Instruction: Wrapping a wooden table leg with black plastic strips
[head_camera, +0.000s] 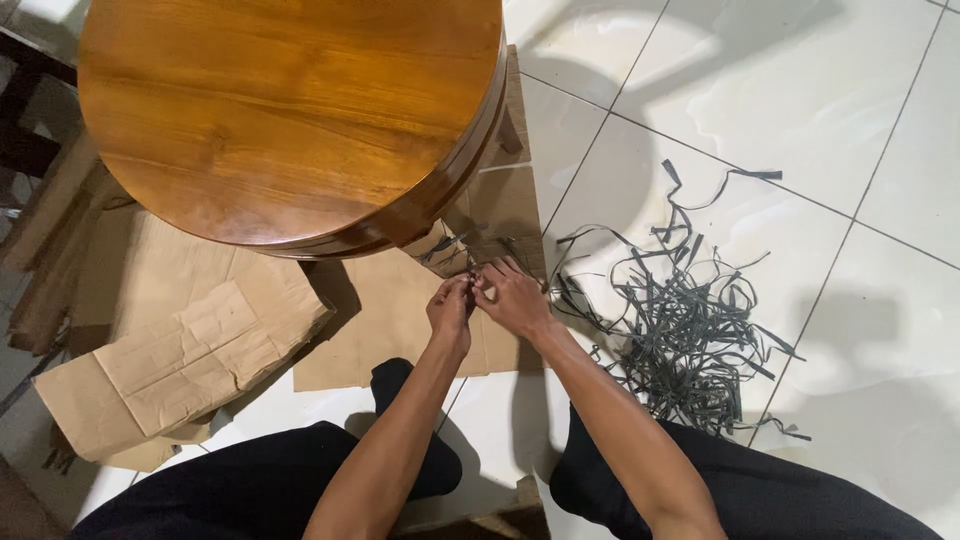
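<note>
At six o'clock of the flattened brown cardboard sheets (190, 350), both hands (487, 297) pinch one thin dark grey strip (478, 285), fingers nearly closed.

round table (290, 110) over cardboard sheets (180, 340) at left, both hands' fingers (478, 285) meeting before it; strip pile (690, 330) on floor at right

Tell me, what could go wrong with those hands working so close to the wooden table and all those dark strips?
1. The left hand and right hand pinch something small right under the round wooden table's edge, so knuckles might bump it.
2. The pile of dark strips looks knotted; pulling one may drag others and tangle more.
3. Loose strips lie spread over the smooth white tiled floor, so someone could slip.
</note>
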